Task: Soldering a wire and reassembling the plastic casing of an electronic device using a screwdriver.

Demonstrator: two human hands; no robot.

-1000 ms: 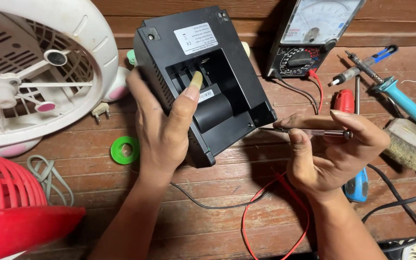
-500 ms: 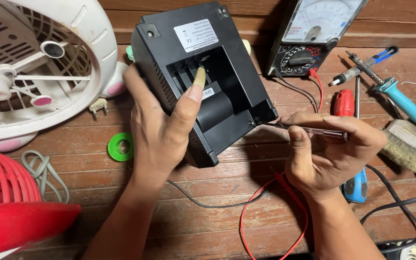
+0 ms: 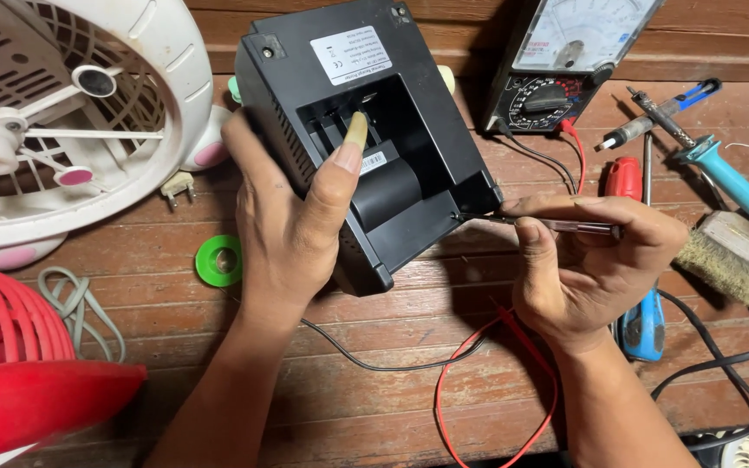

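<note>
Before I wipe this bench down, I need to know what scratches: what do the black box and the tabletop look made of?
The black box held by the left hand looks like moulded plastic, matte, with sharp cast edges and a paper label. The tabletop looks like bare wooden planks: reddish brown, visible grain and seams, worn, apparently unvarnished.

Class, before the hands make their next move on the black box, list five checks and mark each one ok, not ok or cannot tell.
1. Left hand grips the black box firmly: ok.
2. Right hand holds the screwdriver: ok.
3. Screwdriver tip sits at the box's lower right corner: ok.
4. Tip seated in a screw head: cannot tell, too small.
5. Red lead and black lead clear of the hands: not ok, they run on the table under the wrists.
</note>
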